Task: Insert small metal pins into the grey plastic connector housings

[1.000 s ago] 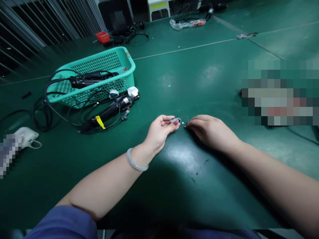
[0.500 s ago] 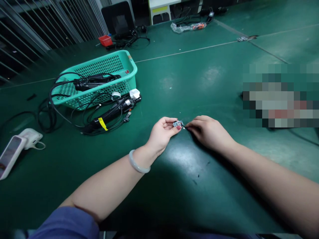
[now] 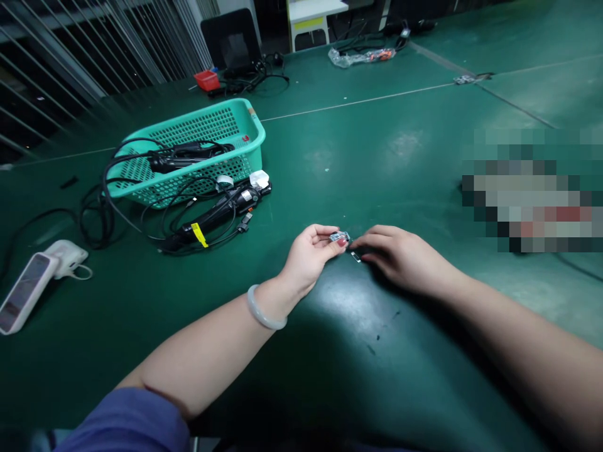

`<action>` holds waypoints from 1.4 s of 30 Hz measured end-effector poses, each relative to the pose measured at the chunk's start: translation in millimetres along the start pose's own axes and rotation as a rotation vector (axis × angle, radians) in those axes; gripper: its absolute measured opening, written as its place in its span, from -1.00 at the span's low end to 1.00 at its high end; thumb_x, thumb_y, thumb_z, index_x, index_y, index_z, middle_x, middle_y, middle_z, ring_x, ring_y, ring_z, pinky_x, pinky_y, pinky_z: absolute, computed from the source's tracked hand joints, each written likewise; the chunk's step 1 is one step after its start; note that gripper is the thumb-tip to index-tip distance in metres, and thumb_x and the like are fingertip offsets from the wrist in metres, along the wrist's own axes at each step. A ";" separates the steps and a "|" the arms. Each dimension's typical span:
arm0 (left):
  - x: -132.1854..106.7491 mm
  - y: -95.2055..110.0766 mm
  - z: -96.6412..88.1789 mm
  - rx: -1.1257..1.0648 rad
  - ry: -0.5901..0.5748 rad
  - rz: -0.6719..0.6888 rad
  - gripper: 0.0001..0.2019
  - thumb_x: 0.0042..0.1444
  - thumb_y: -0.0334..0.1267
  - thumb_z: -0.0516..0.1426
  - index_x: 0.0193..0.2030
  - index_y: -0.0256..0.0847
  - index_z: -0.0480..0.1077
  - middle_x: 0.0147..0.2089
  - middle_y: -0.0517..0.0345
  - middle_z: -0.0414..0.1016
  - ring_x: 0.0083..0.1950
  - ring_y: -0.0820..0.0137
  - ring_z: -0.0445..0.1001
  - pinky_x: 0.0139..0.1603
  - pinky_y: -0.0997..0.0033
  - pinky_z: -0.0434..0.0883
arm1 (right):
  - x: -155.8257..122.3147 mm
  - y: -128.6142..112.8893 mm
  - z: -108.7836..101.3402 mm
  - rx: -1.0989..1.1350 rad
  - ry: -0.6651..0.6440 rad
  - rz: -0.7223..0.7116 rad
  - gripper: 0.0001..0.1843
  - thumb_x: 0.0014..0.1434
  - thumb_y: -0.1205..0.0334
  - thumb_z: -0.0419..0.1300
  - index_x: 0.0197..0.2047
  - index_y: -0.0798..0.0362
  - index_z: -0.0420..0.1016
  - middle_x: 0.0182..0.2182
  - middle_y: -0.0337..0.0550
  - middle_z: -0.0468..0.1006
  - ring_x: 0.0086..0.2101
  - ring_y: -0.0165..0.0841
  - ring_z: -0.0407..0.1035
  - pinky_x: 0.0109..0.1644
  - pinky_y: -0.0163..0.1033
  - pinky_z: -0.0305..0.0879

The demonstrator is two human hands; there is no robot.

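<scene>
I see a small silvery part (image 3: 336, 236) with fine detail, pinched in the left hand (image 3: 306, 257), thumb over its near edge. Little pale-edged, dark-centred rectangle (image 3: 355, 257) slanted by the right hand (image 3: 400, 254); can't tell if gripped.

This looks like a workshop or assembly room. The broad green table (image 3: 301, 157) is made of panels, with seams (image 3: 358, 102) running between them. A perforated plastic basket (image 3: 254, 154) holds black corded devices (image 3: 172, 162), and another corded device (image 3: 211, 216) with a yellow tag (image 3: 198, 235) lies beside it. Farther back are a small red bin (image 3: 207, 81), tangled black cables (image 3: 257, 78) and a clear plastic bag (image 3: 346, 58). A small metallic piece (image 3: 339, 237) in the left hand (image 3: 307, 252) suits benchwork. The dim background shows slats, possibly blinds (image 3: 136, 47), and white furniture (image 3: 315, 9).
</scene>
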State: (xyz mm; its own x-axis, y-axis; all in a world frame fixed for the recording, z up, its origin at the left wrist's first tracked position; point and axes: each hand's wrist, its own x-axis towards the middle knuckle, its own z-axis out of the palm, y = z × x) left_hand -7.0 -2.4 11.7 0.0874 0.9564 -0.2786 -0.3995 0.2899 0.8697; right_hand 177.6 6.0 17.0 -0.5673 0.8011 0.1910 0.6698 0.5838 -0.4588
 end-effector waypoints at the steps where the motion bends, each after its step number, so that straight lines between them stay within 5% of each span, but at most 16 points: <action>1: -0.2 0.3 0.2 0.005 -0.002 -0.004 -0.74 -0.15 -0.48 0.29 -0.29 -0.29 0.35 -0.34 0.16 0.51 -0.29 0.49 0.48 0.01 0.24 0.36 | 0.4 2.2 0.3 0.004 -0.014 -0.023 -0.73 0.21 0.34 0.06 -0.10 -0.03 0.53 -0.18 -0.10 0.53 -0.18 -0.30 0.42 -0.10 -0.20 0.34; 12: 0.5 -0.4 0.1 0.020 0.000 0.022 -0.68 -0.20 -0.53 0.30 -0.29 -0.29 0.33 -0.35 0.20 0.47 -0.28 0.50 0.46 0.01 0.26 0.35 | 3.2 7.3 1.1 0.009 -0.066 -0.001 -0.88 0.17 0.23 0.17 -0.27 0.03 0.52 -0.26 -0.11 0.53 -0.22 -0.28 0.43 -0.13 -0.19 0.36; 22: 0.9 -2.7 -1.1 0.038 -0.004 0.031 -0.69 -0.23 -0.53 0.31 -0.32 -0.29 0.34 -0.33 0.19 0.50 -0.26 0.50 0.48 0.05 0.24 0.34 | 3.0 4.0 7.1 -0.054 -0.042 0.022 -0.70 0.20 0.40 0.01 -0.23 0.00 0.56 -0.25 -0.13 0.57 -0.23 -0.30 0.45 -0.15 -0.22 0.34; 28: 0.0 -1.5 0.0 0.044 -0.004 0.028 -0.70 -0.21 -0.54 0.30 -0.32 -0.30 0.34 -0.34 0.20 0.50 -0.26 0.51 0.49 0.04 0.27 0.36 | -0.2 -8.4 6.4 -0.108 0.007 0.209 -0.77 0.16 0.08 0.18 -0.27 0.06 0.54 -0.33 -0.11 0.56 -0.32 -0.27 0.45 -0.25 -0.20 0.35; 35: -0.2 -2.8 -0.1 0.076 -0.009 0.028 -0.70 -0.22 -0.51 0.30 -0.32 -0.28 0.34 -0.33 0.18 0.50 -0.24 0.48 0.48 0.07 0.21 0.35 | -0.8 -6.2 7.8 -0.095 0.014 0.164 -0.77 0.22 0.28 0.09 -0.15 0.01 0.57 -0.21 -0.16 0.58 -0.23 -0.30 0.46 -0.14 -0.22 0.35; 42: -0.7 -1.9 0.4 0.128 -0.020 0.022 -0.70 -0.20 -0.52 0.30 -0.30 -0.29 0.35 -0.34 0.17 0.50 -0.26 0.49 0.48 0.03 0.23 0.37 | 0.3 -3.6 11.6 -0.217 0.019 0.169 -0.80 0.21 0.24 0.11 -0.33 0.05 0.55 -0.35 -0.13 0.55 -0.33 -0.29 0.44 -0.27 -0.23 0.32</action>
State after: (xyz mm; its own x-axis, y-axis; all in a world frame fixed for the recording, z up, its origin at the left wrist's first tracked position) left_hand -5.9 -3.6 10.4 0.0980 0.9629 -0.2516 -0.2819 0.2693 0.9209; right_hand 169.5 2.7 8.6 -0.4308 0.8908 0.1447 0.8425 0.4544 -0.2892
